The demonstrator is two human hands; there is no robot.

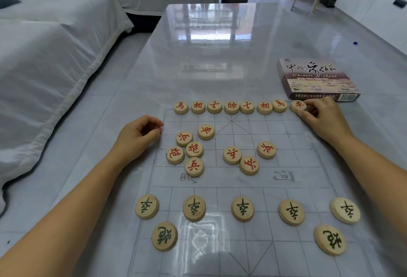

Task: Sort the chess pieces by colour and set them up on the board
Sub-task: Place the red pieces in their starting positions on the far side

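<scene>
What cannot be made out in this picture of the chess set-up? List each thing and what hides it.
All in the head view:
- The board's near edge: cut off by the frame's bottom.
- The left hand's palm: curled fingers hide any piece inside.
- The box's side print: too small and blurred.
- The held red piece's rim: partly covered by the right hand's fingers.
</scene>
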